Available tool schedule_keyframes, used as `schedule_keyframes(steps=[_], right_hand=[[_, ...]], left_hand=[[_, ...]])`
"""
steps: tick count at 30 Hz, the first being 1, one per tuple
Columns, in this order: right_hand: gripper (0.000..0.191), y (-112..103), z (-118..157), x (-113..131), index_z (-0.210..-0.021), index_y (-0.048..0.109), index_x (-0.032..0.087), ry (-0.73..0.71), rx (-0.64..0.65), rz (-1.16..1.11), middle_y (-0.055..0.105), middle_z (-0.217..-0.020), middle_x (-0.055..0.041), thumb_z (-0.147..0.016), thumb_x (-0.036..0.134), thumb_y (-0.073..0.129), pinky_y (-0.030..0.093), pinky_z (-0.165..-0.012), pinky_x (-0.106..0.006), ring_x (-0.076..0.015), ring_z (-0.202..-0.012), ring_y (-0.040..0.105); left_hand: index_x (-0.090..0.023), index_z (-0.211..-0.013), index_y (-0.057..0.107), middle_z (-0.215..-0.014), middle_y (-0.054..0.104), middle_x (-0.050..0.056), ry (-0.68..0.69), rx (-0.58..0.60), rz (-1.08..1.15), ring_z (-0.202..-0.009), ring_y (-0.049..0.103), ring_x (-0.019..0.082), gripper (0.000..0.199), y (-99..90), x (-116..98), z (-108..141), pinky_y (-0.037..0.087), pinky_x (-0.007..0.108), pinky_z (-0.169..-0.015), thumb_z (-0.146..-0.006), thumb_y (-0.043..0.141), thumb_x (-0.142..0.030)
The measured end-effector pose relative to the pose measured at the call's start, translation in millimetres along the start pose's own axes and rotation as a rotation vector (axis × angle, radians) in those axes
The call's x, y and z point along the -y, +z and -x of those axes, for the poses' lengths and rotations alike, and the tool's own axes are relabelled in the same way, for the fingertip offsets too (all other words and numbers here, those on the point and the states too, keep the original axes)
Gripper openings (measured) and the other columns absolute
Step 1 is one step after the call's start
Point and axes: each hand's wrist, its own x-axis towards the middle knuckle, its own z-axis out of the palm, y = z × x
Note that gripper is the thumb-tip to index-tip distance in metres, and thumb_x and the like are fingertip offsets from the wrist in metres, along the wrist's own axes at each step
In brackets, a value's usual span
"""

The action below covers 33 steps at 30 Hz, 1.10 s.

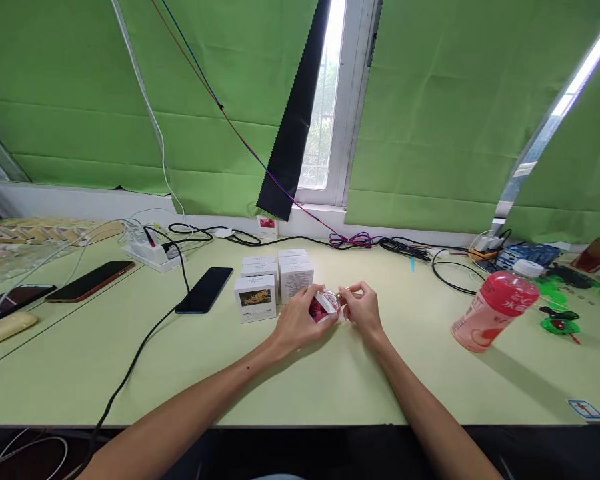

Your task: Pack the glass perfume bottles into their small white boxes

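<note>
My left hand (pixel 300 323) is wrapped round a small white carton (pixel 319 311) with a red picture on its side. A clear, rounded glass piece (pixel 337 303) shows at the carton's right end, partly covered by fingers. My right hand (pixel 364 309) is closed in a pinch beside it, at a small gold-coloured part by the glass. Whether that part is a cap cannot be made out. Just left of my hands stand several white cartons in two rows; the front one (pixel 256 299) carries a picture of yellow flowers.
A black phone (pixel 205 290) lies left of the cartons, with a black cable running past it. A pink drink bottle (pixel 496 307) stands to the right. A white power strip (pixel 151 253) and coiled cables (pixel 353 239) line the back. Another phone (pixel 91 281) lies farther left.
</note>
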Motion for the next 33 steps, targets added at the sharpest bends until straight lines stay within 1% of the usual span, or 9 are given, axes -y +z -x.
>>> schedule_keyframes(steps=[4, 11, 19, 25, 33], right_hand=[[0.044, 0, -1, -2, -0.076, 0.039, 0.025, -0.007, 0.013, -0.003, 0.068, -0.055, -0.0002, -0.072, 0.051, 0.074, 0.027, -0.031, -0.021, -0.0103, -0.03, 0.045], [0.048, 1, -4, -9, -0.073, 0.039, 0.025, -0.055, 0.034, 0.038, 0.066, -0.052, 0.001, -0.071, 0.056, 0.075, 0.026, -0.03, -0.021, -0.011, -0.028, 0.045], [0.041, 0, -6, -15, -0.071, 0.043, 0.024, -0.083, 0.082, 0.089, 0.06, -0.048, 0.0036, -0.076, 0.053, 0.072, 0.031, -0.034, -0.022, -0.0114, -0.032, 0.046], [0.036, 1, -6, -14, -0.074, 0.044, 0.025, -0.062, 0.102, 0.088, 0.06, -0.047, 0.0042, -0.075, 0.048, 0.071, 0.032, -0.035, -0.022, -0.012, -0.034, 0.047], [0.032, 0, -6, -14, -0.075, 0.045, 0.025, -0.071, 0.113, 0.087, 0.059, -0.047, 0.0057, -0.077, 0.044, 0.07, 0.035, -0.035, -0.023, -0.0128, -0.034, 0.047]], left_hand=[[-0.023, -0.119, 0.06, -0.101, 0.068, 0.005, 0.002, 0.003, 0.004, -0.082, 0.065, 0.021, 0.048, 0.1, 0, 0, 0.047, 0.031, -0.069, -0.079, 0.069, -0.047], [-0.023, -0.119, 0.059, -0.1, 0.067, 0.005, 0.02, 0.041, 0.031, -0.082, 0.064, 0.021, 0.05, -0.7, 1, 0, 0.046, 0.031, -0.069, -0.076, 0.072, -0.045], [-0.021, -0.117, 0.059, -0.094, 0.066, 0.004, 0.059, 0.072, 0.043, -0.077, 0.062, 0.019, 0.053, -2.1, -1, 0, 0.046, 0.03, -0.068, -0.073, 0.075, -0.046], [-0.022, -0.117, 0.059, -0.096, 0.066, 0.004, 0.057, 0.077, 0.05, -0.078, 0.063, 0.02, 0.053, -1.4, 0, 0, 0.047, 0.03, -0.068, -0.072, 0.075, -0.046], [-0.022, -0.118, 0.059, -0.101, 0.068, 0.005, 0.043, 0.045, 0.041, -0.083, 0.065, 0.022, 0.054, 1.9, -1, 1, 0.047, 0.031, -0.069, -0.072, 0.075, -0.045]])
